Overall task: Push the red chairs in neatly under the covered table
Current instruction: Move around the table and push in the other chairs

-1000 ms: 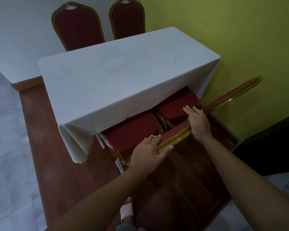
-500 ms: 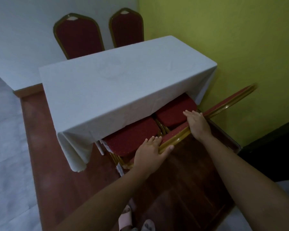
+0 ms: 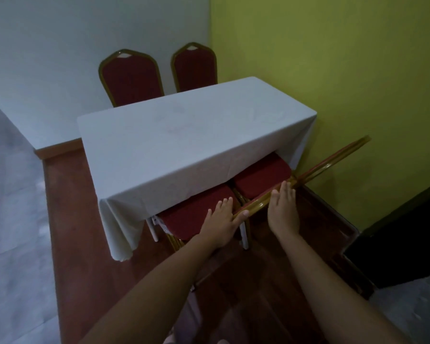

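A table under a white cloth (image 3: 184,150) fills the middle. On its near side two red chairs with gold frames have their seats partly beneath the cloth: the left seat (image 3: 184,217) and the right seat (image 3: 261,176). I see the nearer chair's backrest rail (image 3: 256,203) edge-on. My left hand (image 3: 221,223) grips that rail, thumb on the frame, fingers over its front. My right hand (image 3: 282,211) lies flat on the same rail, fingers straight. A second backrest (image 3: 333,157) slants away to the right.
Two more red chairs (image 3: 132,78) (image 3: 195,68) stand behind the table's far side against the grey wall. A yellow-green wall (image 3: 333,70) runs close along the right. The table stands on a reddish wooden platform (image 3: 70,219) with a grey floor to the left.
Both near chairs have slid further under the cloth, so less of each seat shows. My right hand went from curled over the rail to lying flat. The view has pulled back.
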`<move>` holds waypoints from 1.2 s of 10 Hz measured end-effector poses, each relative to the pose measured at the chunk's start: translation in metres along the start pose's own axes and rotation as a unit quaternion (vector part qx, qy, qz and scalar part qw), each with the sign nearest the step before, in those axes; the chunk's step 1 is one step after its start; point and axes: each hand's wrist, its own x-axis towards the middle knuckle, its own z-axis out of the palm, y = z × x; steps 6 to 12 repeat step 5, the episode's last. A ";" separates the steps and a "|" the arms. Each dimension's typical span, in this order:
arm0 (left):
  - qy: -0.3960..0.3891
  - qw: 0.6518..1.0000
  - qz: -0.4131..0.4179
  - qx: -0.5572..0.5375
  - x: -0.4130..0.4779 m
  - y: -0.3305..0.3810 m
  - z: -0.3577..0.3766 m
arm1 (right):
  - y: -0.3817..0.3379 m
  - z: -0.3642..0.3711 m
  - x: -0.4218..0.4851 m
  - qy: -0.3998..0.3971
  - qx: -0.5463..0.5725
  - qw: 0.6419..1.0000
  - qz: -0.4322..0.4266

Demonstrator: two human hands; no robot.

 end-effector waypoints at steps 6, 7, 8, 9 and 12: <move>0.025 0.969 0.081 0.231 0.001 -0.072 -0.074 | -0.052 0.046 -0.055 0.057 -0.211 0.974 -0.063; 0.025 0.969 0.081 0.231 0.001 -0.072 -0.074 | -0.052 0.046 -0.055 0.057 -0.211 0.974 -0.063; 0.025 0.969 0.081 0.231 0.001 -0.072 -0.074 | -0.052 0.046 -0.055 0.057 -0.211 0.974 -0.063; 0.025 0.969 0.081 0.231 0.001 -0.072 -0.074 | -0.052 0.046 -0.055 0.057 -0.211 0.974 -0.063; 0.025 0.969 0.081 0.231 0.001 -0.072 -0.074 | -0.052 0.046 -0.055 0.057 -0.211 0.974 -0.063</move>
